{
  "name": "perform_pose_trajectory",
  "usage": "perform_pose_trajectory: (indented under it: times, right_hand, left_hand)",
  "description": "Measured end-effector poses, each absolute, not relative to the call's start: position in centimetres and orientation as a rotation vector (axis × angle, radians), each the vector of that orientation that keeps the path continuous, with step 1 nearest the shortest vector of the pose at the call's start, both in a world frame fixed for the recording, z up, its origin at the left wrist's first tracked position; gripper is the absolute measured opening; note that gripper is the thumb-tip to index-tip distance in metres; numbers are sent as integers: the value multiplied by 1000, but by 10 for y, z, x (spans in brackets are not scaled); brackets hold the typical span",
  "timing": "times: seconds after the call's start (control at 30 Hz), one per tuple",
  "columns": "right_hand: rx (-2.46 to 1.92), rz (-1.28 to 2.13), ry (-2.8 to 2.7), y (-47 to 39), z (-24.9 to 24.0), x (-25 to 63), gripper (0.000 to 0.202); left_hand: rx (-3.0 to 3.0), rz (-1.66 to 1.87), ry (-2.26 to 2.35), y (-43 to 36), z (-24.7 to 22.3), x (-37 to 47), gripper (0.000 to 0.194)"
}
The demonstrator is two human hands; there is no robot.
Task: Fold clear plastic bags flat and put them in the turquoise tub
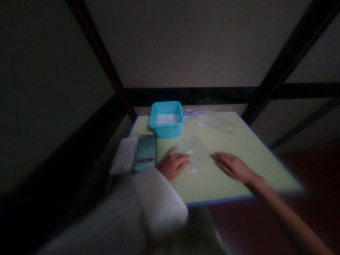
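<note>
One clear bag [197,150] toward front edge of table [215,187]. At its left side, one left hand [175,165], loosely bent; at its right corner, one right hand [233,167], narrow; cannot tell either grip. Near back-left corner, one blue basin [169,132], white packaging [166,119] inside.

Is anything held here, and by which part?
I can't tell: the left hand is at the left side of the clear bag, the right hand at its right corner.

No legible text or numbers; teal item [145,153] pixelated
</note>
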State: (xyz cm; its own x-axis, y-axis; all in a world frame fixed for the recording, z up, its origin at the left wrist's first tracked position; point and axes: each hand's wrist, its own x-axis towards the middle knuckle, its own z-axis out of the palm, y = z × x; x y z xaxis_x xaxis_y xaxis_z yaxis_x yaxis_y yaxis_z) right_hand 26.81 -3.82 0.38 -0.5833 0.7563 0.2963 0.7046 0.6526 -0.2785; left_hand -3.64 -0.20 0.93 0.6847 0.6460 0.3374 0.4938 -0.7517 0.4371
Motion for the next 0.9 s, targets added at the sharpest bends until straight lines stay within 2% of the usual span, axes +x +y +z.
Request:
perform_pose_trajectory:
  times: [0.13, 0.27, 0.37, 0.5, 0.67, 0.9]
  right_hand:
    - [-1103, 164, -2528, -55, 6, 260, 32]
    - [-1096, 50, -2572, -71, 6, 248, 25]
    - [-1207, -32, -2525, -81, 4, 237, 27]
    - [-1323, -79, -2491, -91, 4, 224, 40]
    - [-1396, -123, -2512, -95, 7, 217, 43]
    - [-1437, -226, -2537, -95, 8, 212, 51]
  left_hand:
    - [2624, 810, 953, 2, 7, -41, 20]
    - [2652, 847, 1018, 1, 8, -42, 24]
    - [2652, 733, 934, -5, 14, -38, 30]
    - [2695, 525, 713, -12, 22, -27, 48]
    - [2777, 415, 562, -12, 14, -18, 65]
    - [2788, 252, 568, -14, 11, -17, 68]
